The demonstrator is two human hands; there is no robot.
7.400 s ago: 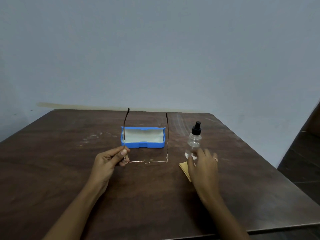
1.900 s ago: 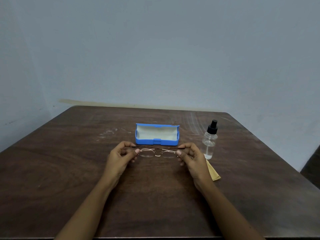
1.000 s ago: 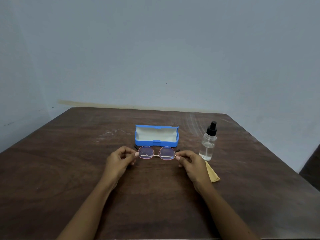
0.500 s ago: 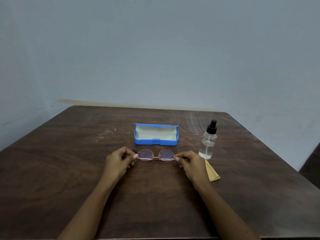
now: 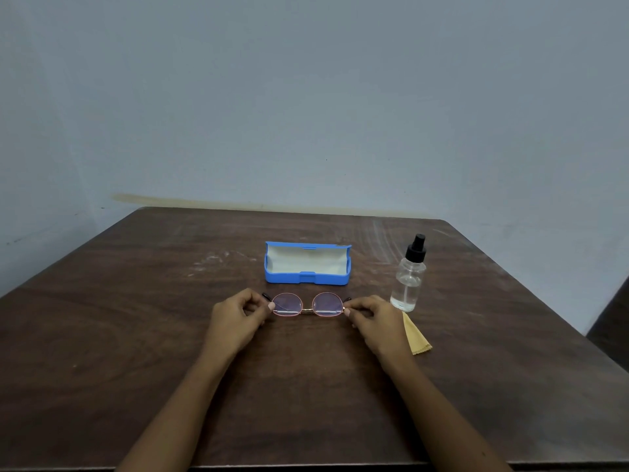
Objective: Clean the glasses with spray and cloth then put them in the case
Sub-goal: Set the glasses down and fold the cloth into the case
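Note:
Round glasses (image 5: 307, 304) with a thin pink-gold frame and folded arms are held just above the table. My left hand (image 5: 238, 318) pinches their left end and my right hand (image 5: 374, 318) pinches their right end. Behind them lies the open blue case (image 5: 307, 278) with a pale lining and nothing inside. A clear spray bottle (image 5: 410, 277) with a black pump top stands upright to the right of the case. A yellow cloth (image 5: 417, 337) lies flat beside my right hand, which partly covers it.
The dark brown wooden table (image 5: 136, 335) spreads wide around the objects, with pale scuff marks left of the case. A plain grey-blue wall runs behind the far edge. The table's right edge drops to a dark floor.
The glasses went from open-armed in my left hand to folded and held by both hands. In the last second they tilted so the lenses face me and sank slightly toward the table.

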